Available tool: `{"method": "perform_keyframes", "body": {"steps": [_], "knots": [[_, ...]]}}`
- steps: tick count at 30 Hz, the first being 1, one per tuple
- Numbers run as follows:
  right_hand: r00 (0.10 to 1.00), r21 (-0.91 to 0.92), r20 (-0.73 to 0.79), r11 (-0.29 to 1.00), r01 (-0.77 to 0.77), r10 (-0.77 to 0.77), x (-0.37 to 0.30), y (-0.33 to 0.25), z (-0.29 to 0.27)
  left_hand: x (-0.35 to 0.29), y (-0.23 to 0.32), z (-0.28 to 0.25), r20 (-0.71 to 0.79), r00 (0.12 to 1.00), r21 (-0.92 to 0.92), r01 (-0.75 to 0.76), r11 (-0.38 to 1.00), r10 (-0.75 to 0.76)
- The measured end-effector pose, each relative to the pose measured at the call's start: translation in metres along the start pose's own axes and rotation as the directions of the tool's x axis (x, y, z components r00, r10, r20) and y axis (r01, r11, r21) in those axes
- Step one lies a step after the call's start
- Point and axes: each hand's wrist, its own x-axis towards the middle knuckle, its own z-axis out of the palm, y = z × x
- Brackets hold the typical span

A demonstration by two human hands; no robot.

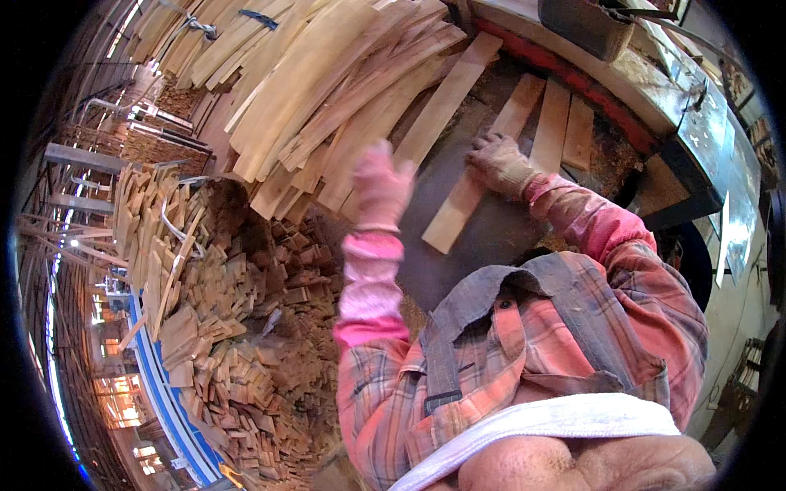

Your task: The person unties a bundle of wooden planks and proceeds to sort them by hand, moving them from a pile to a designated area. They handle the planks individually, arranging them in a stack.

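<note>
My right hand (499, 166), in a dusty light work glove, is closed over a narrow wooden board (453, 217) that lies slantwise on the dark tabletop (491, 241). My left hand (382, 186), also gloved, is raised beside the pile of boards to the left, its thumb apart from the other fingers. It is slightly blurred and holds nothing that I can see. Another wooden board (446, 98) lies between the pile and the held one. Two shorter wooden pieces (551, 123) rest on the tabletop just beyond my right wrist.
A big stack of long thin boards (327, 74) fills the far left. Below it, a heap of short wood offcuts (254, 360) spreads along my left side. A machine frame with a red edge (565, 65) borders the far side, with shiny sheet metal (725, 180) at right.
</note>
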Motion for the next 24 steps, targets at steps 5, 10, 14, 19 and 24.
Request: {"method": "perform_keyframes", "body": {"steps": [5, 10, 14, 19, 24], "knots": [[0.994, -0.032, -0.010, 0.994, -0.106, 0.105, -0.008, 0.057, 0.029, 0.075, -0.090, -0.054, -0.008, 0.958, 0.391, 0.267, 0.881, -0.287], [0.963, -0.122, 0.013, 0.956, -0.265, 0.269, -0.002, 0.127, 0.079, 0.085, -0.094, -0.059, 0.179, 0.902, 0.469, 0.274, 0.840, -0.393], [0.923, -0.076, -0.053, 0.920, -0.383, 0.380, -0.005, 0.160, 0.092, 0.070, -0.079, -0.064, 0.170, 0.937, 0.478, 0.193, 0.857, -0.306], [0.938, 0.062, -0.011, 0.936, -0.346, 0.348, -0.008, 0.151, 0.038, -0.018, -0.096, -0.071, -0.032, 0.944, 0.293, 0.324, 0.900, -0.329], [0.979, -0.116, -0.177, 0.986, -0.119, 0.097, 0.029, 0.108, 0.012, -0.154, -0.096, -0.059, -0.170, 0.757, -0.251, 0.586, 0.770, -0.631]]}}
